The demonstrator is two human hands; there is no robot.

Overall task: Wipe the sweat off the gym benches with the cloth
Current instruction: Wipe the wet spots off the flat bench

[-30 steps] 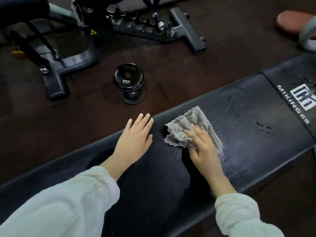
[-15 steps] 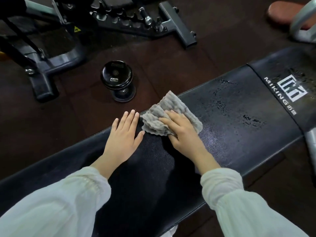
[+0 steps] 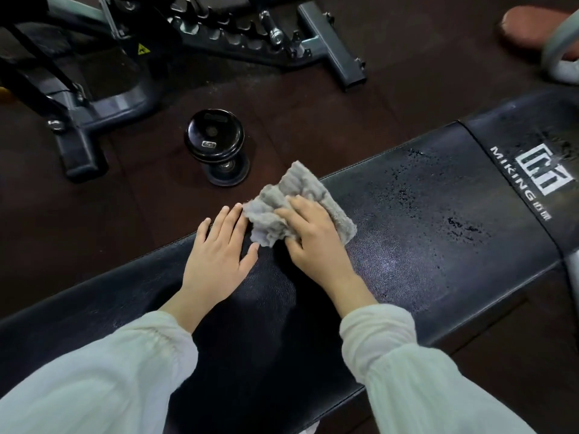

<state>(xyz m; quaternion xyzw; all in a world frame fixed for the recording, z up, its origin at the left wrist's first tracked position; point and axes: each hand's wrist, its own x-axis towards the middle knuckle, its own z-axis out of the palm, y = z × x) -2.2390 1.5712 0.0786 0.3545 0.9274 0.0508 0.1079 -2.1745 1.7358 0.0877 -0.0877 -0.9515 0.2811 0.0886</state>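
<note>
A black padded gym bench [image 3: 423,261] runs across the view from lower left to upper right, with wet droplets [image 3: 460,225] on its right part near a white logo. A crumpled grey cloth [image 3: 282,195] lies on the pad near its far edge. My right hand [image 3: 313,236] presses down on the cloth with fingers spread over it. My left hand [image 3: 219,252] rests flat on the pad just left of the cloth, its fingertips touching the cloth's edge.
A black dumbbell [image 3: 216,151] stands on the dark rubber floor just beyond the bench. Behind it is the grey steel frame [image 3: 329,48] of another bench. A reddish pad [image 3: 532,26] and a grey curved bar [image 3: 560,57] sit at top right.
My right hand has slid the cloth left along the pad, from the wet area up to my left hand. The left hand has stayed flat on the bench.
</note>
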